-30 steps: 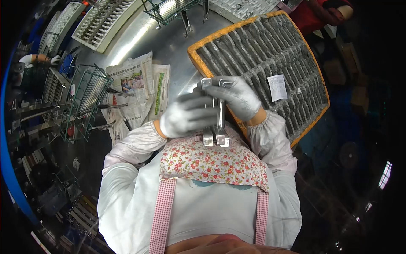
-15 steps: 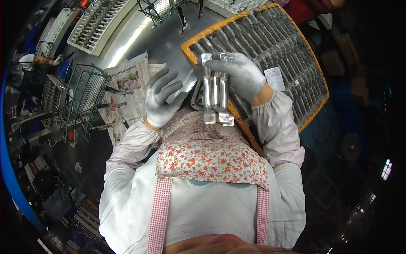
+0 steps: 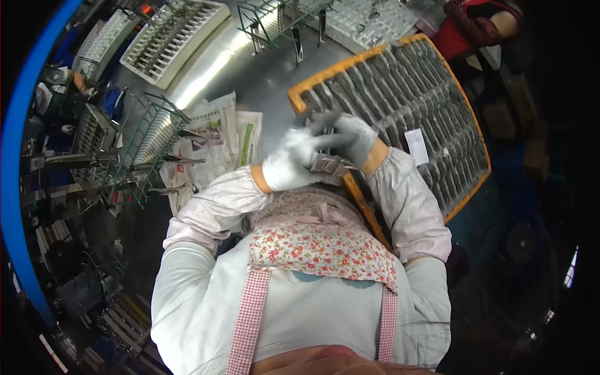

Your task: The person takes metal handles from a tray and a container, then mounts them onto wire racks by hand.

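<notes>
Several shiny, narrow metal pieces are bunched between my gloved hands, in front of the apron. My left hand has its fingers closed around the near side of the bunch. From the other side, my right hand grips the same pieces, its fingers overlapping the left ones. Only the lower ends show; gloves hide the rest. Just beyond my right hand lies a large orange-rimmed tray with rows of grey, ridged slots. A white paper slip rests on it.
Newspaper sheets lie on the metal table to the left. A green wire basket stands beside them, another wire basket farther back. At the back left is a white slotted rack. A person's red sleeve shows at the upper right.
My left hand, open and apart before, has moved right and closed on the metal pieces. The bunch has tipped from upright and is now mostly covered. The view has shifted slightly.
</notes>
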Tool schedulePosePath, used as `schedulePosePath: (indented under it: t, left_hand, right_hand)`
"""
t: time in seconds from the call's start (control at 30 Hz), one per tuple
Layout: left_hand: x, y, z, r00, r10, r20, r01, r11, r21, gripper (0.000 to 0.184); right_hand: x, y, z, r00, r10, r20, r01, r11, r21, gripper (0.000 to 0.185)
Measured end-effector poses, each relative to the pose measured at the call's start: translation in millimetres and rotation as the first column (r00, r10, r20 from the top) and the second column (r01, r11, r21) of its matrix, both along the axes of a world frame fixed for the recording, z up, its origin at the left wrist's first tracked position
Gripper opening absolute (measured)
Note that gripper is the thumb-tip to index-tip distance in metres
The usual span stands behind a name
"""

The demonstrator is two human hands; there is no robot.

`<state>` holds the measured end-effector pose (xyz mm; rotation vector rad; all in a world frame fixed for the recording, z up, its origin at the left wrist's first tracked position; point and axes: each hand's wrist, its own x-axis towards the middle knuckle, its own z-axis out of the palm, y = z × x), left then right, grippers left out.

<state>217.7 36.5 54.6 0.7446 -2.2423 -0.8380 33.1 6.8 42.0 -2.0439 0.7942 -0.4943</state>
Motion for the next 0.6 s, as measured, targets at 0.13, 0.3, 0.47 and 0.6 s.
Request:
schedulePosePath:
  t: [0.13,0.3,0.47,0.6]
  left_hand:
    - [12.9,-42.6,41.6,0.964,0.154,-0.216,-0.034,0.879,0.476,0.038]
    - [59.6,-213.1,99.3,0.957,0.227,0.182,-0.195,0.964,-0.181,0.03]
    - [61.7,-376.5,120.0,0.462,0.462,0.757,0.105,0.819,-0.564,0.042]
    - [20.9,-406.2,120.7,0.245,0.245,0.938,0.154,0.946,-0.287,0.033]
  right_hand:
    - [1.3,0.3,3.7,0.568,-0.735,0.37,-0.252,0.273,0.928,0.066]
    - [-54.1,20.8,-2.6,0.554,-0.709,0.437,-0.158,0.426,0.891,0.064]
    - [-108.8,63.6,-7.0,0.381,-0.797,0.469,-0.031,0.496,0.868,0.05]
    - [-153.5,110.9,-10.5,0.144,-0.917,0.372,0.122,0.39,0.913,0.048]
